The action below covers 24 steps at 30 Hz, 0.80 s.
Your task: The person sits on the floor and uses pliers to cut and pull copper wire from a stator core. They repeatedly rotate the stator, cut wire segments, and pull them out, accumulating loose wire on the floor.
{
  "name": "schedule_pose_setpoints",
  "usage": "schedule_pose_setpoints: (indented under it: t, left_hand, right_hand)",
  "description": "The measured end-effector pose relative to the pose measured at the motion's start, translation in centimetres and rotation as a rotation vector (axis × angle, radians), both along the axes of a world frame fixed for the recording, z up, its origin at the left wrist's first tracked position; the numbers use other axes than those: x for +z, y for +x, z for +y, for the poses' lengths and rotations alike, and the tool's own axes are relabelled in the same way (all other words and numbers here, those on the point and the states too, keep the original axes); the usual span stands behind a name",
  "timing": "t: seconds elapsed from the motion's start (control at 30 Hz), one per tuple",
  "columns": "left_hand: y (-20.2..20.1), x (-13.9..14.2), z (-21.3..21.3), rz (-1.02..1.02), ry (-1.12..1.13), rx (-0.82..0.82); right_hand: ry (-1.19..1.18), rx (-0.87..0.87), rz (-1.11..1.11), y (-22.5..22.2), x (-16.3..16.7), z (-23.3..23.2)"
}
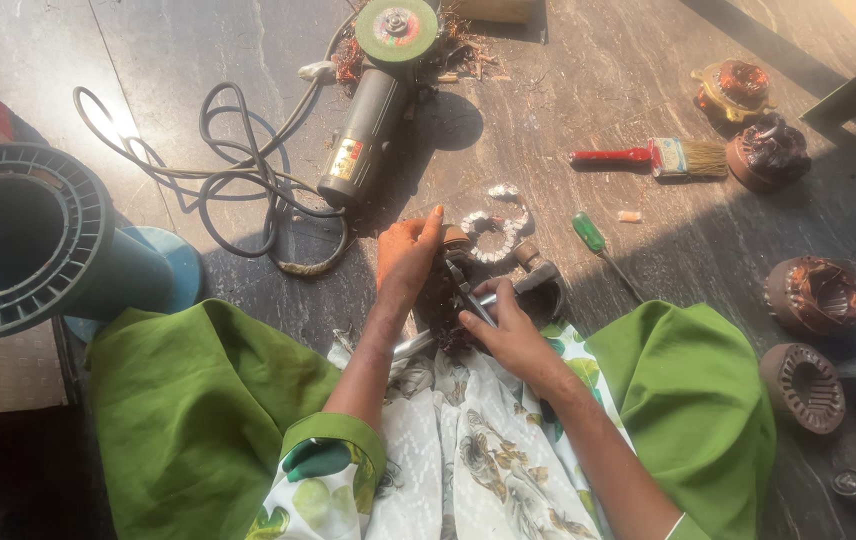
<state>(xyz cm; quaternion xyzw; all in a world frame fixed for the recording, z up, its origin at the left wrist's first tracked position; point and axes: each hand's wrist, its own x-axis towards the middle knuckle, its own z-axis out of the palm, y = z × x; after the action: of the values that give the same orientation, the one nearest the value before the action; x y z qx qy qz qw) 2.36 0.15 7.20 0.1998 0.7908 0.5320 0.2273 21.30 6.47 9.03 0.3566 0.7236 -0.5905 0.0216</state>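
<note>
Right hand (pixel 513 335) grips pliers (pixel 468 293), fingers wrapped round the handles. Left hand (pixel 406 255) steadies a small motor stator (pixel 493 290) on the floor, fingers closed on its top edge. Stator looks dark, part shadowed; copper winding apparently partly out, some left inside. Screwdriver (pixel 588 233) just right. Wound stators (pixel 813 293) and a bare core (pixel 801 387) further right. Angle grinder (pixel 373 110), brush (pixel 653 156) beyond.
</note>
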Motion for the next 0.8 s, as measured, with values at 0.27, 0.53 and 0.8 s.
schedule_pose_setpoints:
  t: [0.27,0.53,0.8]
  left_hand:
    - [0.3,0.2,-0.7,0.033,-0.003,0.014]
    - [0.2,0.7,-0.8,0.032,-0.031,0.020]
    - [-1.1,-0.5,-1.0,-0.076,-0.126,-0.002]
  right_hand:
    - [0.165,0.115,-0.001,-0.1,-1.7,-0.4]
    - [0.288,0.143,-0.127,-0.8,0.5,-1.2]
    - [0.390,0.159,-0.030,-1.3,1.6,-1.9]
